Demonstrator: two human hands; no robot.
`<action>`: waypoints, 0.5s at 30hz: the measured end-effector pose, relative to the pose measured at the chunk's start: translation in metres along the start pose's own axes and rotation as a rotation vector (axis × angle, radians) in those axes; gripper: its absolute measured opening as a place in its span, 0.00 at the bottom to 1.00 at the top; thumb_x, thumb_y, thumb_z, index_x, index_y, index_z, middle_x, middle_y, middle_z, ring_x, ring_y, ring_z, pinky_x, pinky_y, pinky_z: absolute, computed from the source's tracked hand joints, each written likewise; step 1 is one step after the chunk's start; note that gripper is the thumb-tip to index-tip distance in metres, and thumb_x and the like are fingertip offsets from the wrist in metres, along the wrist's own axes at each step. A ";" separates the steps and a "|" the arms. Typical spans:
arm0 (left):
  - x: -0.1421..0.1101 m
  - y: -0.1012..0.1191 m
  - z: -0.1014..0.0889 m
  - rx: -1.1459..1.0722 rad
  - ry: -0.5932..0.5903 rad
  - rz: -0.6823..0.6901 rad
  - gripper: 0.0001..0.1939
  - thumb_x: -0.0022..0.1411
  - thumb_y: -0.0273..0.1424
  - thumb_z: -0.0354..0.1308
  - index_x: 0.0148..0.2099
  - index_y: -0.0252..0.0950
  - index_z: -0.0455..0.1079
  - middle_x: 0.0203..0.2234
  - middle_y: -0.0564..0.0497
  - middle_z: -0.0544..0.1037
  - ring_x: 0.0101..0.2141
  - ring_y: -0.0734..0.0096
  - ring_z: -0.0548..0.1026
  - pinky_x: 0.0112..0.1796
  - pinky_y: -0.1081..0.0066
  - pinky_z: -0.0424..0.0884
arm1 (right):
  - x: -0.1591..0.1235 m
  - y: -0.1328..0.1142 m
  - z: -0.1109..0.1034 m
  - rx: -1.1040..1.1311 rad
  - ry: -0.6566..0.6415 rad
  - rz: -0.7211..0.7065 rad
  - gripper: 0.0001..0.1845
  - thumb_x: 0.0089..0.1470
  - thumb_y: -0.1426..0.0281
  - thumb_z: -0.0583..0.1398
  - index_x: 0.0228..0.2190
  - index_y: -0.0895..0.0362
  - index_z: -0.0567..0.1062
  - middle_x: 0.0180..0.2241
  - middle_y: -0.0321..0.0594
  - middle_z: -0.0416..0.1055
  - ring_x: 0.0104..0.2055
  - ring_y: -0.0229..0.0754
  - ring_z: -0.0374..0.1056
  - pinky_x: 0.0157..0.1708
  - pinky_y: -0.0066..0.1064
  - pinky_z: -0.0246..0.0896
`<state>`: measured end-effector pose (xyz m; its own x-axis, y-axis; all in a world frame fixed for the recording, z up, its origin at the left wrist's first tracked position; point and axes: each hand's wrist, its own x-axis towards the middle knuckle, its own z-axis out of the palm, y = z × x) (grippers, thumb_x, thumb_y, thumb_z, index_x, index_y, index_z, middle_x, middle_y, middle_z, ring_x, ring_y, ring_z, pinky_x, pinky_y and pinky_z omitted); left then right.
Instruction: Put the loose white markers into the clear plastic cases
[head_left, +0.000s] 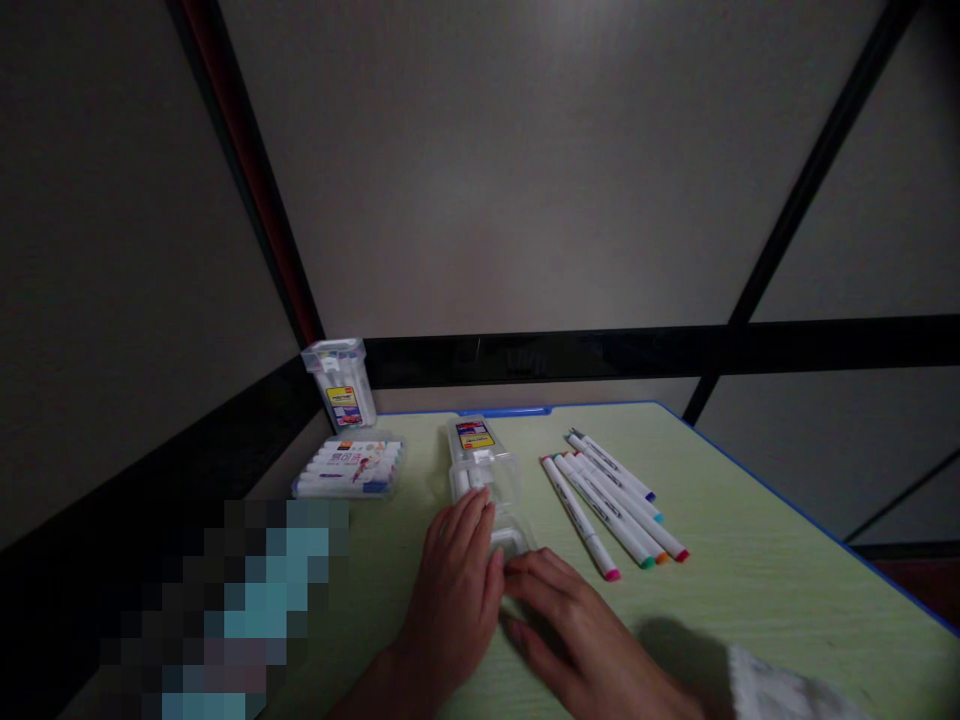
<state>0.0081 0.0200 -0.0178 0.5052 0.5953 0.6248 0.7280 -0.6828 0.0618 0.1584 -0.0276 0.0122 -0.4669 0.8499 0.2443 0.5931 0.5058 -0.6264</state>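
Observation:
A clear plastic marker case (474, 440) lies on the table, its lid (512, 543) swung open toward me. A yellow and blue label marks its far part, and white marker ends (466, 480) show at its mouth. My left hand (459, 582) reaches over the near end, fingers stretched out and close together, their tips at the markers. My right hand (577, 630) is beside it, fingers bent and touching the lid's near edge, thumb apart from them. Several white markers (611, 500) with coloured ends lie in a loose group to the right.
An upright clear marker case (345, 390) stands at the back left. In front of it lies a flat pack of markers (351, 465). The light green table (750, 590) has a blue edge, with panelled walls behind and to the left. A pixelated patch covers the lower left.

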 end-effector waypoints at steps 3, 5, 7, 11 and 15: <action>0.001 0.000 0.000 0.004 0.002 0.009 0.19 0.61 0.22 0.41 0.54 0.24 0.58 0.53 0.35 0.65 0.54 0.56 0.62 0.49 0.52 0.64 | -0.001 0.001 0.001 0.006 0.003 -0.009 0.15 0.51 0.80 0.55 0.42 0.58 0.71 0.43 0.46 0.69 0.46 0.47 0.62 0.49 0.40 0.58; 0.001 0.000 -0.001 0.002 0.001 0.013 0.19 0.62 0.22 0.41 0.55 0.24 0.58 0.53 0.35 0.65 0.54 0.56 0.61 0.50 0.52 0.64 | -0.001 0.002 0.001 0.010 0.000 -0.011 0.16 0.51 0.80 0.54 0.42 0.58 0.71 0.43 0.46 0.69 0.46 0.47 0.62 0.49 0.40 0.58; 0.001 0.001 -0.002 -0.002 -0.008 0.010 0.19 0.62 0.22 0.41 0.55 0.24 0.58 0.53 0.35 0.65 0.55 0.57 0.61 0.50 0.53 0.64 | 0.000 0.002 0.000 0.012 -0.004 -0.007 0.16 0.51 0.80 0.54 0.42 0.59 0.71 0.43 0.46 0.69 0.46 0.47 0.62 0.49 0.40 0.59; 0.001 0.001 -0.003 -0.015 -0.034 -0.001 0.19 0.62 0.22 0.42 0.55 0.24 0.59 0.53 0.35 0.65 0.55 0.57 0.60 0.51 0.53 0.63 | 0.002 0.000 -0.001 0.021 -0.003 -0.006 0.16 0.51 0.80 0.54 0.42 0.59 0.72 0.43 0.47 0.68 0.47 0.47 0.62 0.49 0.40 0.59; 0.001 0.001 -0.002 -0.026 -0.029 -0.011 0.19 0.62 0.22 0.43 0.55 0.25 0.59 0.54 0.36 0.64 0.55 0.56 0.60 0.51 0.54 0.63 | 0.002 0.000 -0.001 0.030 0.003 -0.016 0.16 0.51 0.80 0.54 0.42 0.58 0.72 0.43 0.46 0.68 0.47 0.46 0.62 0.49 0.40 0.59</action>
<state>0.0082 0.0193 -0.0158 0.5111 0.6145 0.6010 0.7214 -0.6868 0.0888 0.1583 -0.0258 0.0139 -0.4742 0.8423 0.2563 0.5656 0.5145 -0.6446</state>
